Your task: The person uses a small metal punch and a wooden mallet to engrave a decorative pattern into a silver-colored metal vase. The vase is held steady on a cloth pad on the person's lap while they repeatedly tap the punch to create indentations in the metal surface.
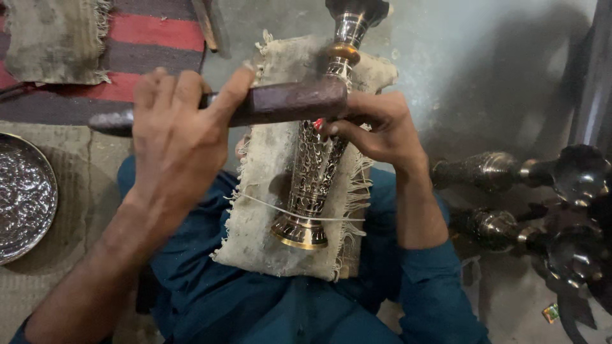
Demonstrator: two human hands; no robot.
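A tall engraved brass vase [312, 178] lies lengthwise on a frayed burlap cloth [255, 216] across my lap, and a thin white string [274, 209] runs over its base. My left hand [175, 137] grips a dark wooden mallet [293, 102], held level just above the middle of the vase. Beside the mallet's end, my right hand [382, 127] pinches a small tool with a red spot [317, 124] against the vase body. The tool's tip is hidden by my fingers.
An embossed silver plate [22, 197] lies on the mat at the left. A red and grey striped rug [146, 38] is behind it. Two more dark metal vases [491, 171] [503, 226] lie on the grey floor at the right.
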